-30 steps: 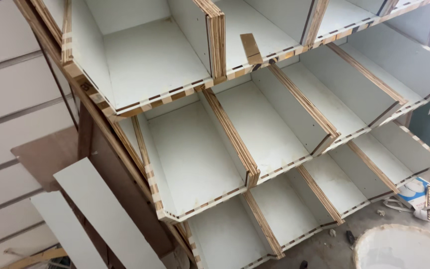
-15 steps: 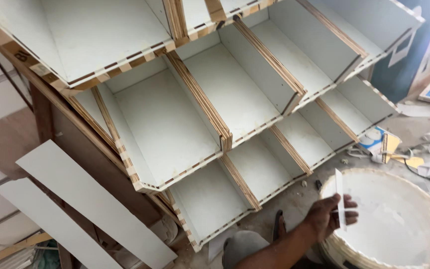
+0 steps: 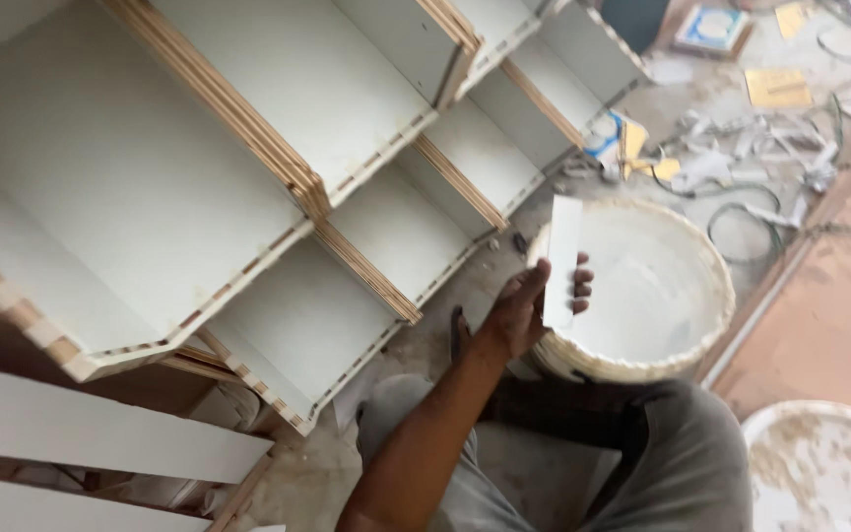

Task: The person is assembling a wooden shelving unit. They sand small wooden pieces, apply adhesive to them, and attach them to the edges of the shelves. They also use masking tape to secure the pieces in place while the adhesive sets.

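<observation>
Our left hand pinches the white strip, thumb in front, fingertips curled behind; its long axis stands upright above the white bucket.

shelf unit left, bucket right, strip between

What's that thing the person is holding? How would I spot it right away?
Find the big round white bucket on the floor, right of the white plywood shelf unit. Over the bucket's left rim a hand grips a small flat white strip, held upright. It is far shorter than the long white boards at lower left, and the only piece off the floor.
</observation>
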